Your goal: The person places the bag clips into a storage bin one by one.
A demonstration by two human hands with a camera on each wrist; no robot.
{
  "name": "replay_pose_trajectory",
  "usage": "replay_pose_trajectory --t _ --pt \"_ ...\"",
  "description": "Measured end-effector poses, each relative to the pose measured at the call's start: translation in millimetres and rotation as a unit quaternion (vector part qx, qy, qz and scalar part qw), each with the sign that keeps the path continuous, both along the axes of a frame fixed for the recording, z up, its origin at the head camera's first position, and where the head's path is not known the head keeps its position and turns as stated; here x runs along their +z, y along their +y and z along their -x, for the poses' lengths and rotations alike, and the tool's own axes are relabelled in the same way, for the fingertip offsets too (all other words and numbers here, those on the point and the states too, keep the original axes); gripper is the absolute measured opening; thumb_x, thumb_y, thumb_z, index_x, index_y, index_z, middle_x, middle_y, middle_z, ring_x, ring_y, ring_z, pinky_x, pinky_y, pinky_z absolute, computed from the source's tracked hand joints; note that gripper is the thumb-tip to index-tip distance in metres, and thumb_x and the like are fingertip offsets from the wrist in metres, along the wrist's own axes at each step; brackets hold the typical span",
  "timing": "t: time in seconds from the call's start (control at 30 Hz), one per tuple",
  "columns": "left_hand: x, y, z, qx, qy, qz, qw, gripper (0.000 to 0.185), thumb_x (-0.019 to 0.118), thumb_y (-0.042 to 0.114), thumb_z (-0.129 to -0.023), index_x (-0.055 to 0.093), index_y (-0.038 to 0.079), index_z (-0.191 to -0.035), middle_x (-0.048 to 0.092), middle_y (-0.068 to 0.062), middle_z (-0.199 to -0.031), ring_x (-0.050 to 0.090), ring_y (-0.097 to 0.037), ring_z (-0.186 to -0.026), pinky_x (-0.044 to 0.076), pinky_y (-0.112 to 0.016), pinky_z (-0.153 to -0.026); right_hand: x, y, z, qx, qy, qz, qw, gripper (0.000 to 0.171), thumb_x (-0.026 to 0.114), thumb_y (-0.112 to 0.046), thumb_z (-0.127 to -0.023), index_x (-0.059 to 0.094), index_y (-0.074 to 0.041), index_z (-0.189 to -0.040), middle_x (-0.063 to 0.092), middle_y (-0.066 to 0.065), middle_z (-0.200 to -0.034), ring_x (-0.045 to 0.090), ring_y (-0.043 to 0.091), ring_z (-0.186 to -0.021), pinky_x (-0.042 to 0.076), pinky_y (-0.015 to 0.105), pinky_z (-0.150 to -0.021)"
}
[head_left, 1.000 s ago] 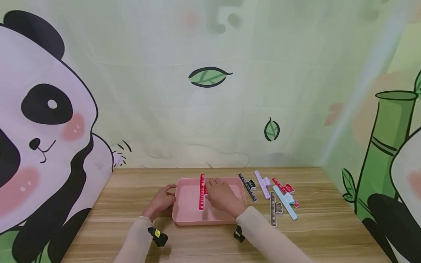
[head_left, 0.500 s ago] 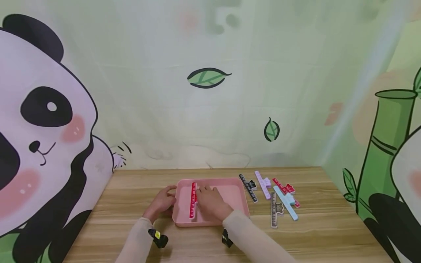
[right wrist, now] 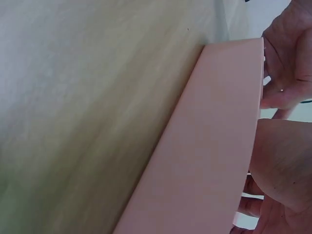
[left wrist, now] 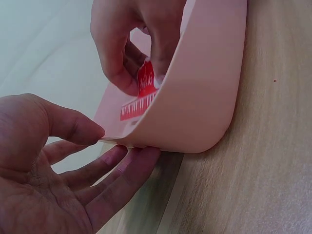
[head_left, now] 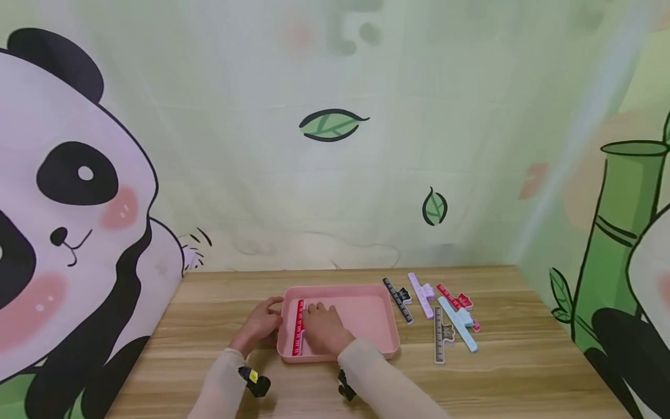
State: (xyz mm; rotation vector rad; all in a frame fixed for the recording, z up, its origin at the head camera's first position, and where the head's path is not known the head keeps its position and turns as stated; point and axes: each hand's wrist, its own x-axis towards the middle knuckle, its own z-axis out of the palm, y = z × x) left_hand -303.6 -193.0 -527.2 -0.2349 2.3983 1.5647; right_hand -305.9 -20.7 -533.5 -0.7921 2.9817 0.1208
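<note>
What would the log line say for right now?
left hand: touches pink tray edge | right hand: holds red ruler clip inside tray | five clips beside tray on table

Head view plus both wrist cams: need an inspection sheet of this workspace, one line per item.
Surface: wooden table, bare wood at front.
Job's things: pink tray; red ruler clip lies inside along its left wall.
Clutter: black clip, lilac clip, second red clip, light blue clip and brown clip lie right of the tray.
Hands: left hand steadies the tray's left rim; right hand pinches the red ruler clip.
Cables: nothing seen.
Surroundings: panda and bamboo backdrop.
</note>
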Motion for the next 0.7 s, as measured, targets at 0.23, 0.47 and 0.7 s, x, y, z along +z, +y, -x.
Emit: replay_pose_trajectory --t 0.23,0.47,0.7 --pt "-2.2 2.2 -4.3 -0.003 0.015 -0.029 0.9995 0.063 0.05 0.0 -0.087 0.037 0.007 -0.148 0.053 -0.031 -0.132 0.065 -0.027 -0.092 0.06 -0.043 -0.066 0.1 -6.4 -4.4 0.003 -0.004 0.015 1.0 0.045 0.061 -0.038 -0.095 0.057 -0.013 -0.132 0.06 0.004 -0.123 0.053 0.021 -0.113 0.048 0.043 -0.099" --pt "-2.9 3.9 -5.1 0.0 0.036 -0.023 0.9991 0.062 0.051 -0.002 -0.085 0.039 0.004 -0.146 0.054 -0.033 -0.13 0.065 -0.027 -0.093 0.06 -0.042 -0.065 -3.1 -10.5 -1.8 -0.001 -0.006 0.014 1.0 0.049 0.06 -0.042 -0.094 0.055 -0.014 -0.136 0.059 0.003 -0.128 0.054 0.02 -0.115 0.048 0.044 -0.1" --pt "-1.3 2.3 -4.8 0.0 0.04 -0.013 0.9991 0.061 0.051 0.0 -0.087 0.039 0.004 -0.147 0.054 -0.033 -0.131 0.066 -0.03 -0.098 0.06 -0.044 -0.07 5.6 -2.1 -3.3 0.004 -0.008 0.023 1.0 0.054 0.059 -0.042 -0.094 0.051 -0.015 -0.14 0.057 0.003 -0.132 0.053 0.02 -0.118 0.046 0.043 -0.1"
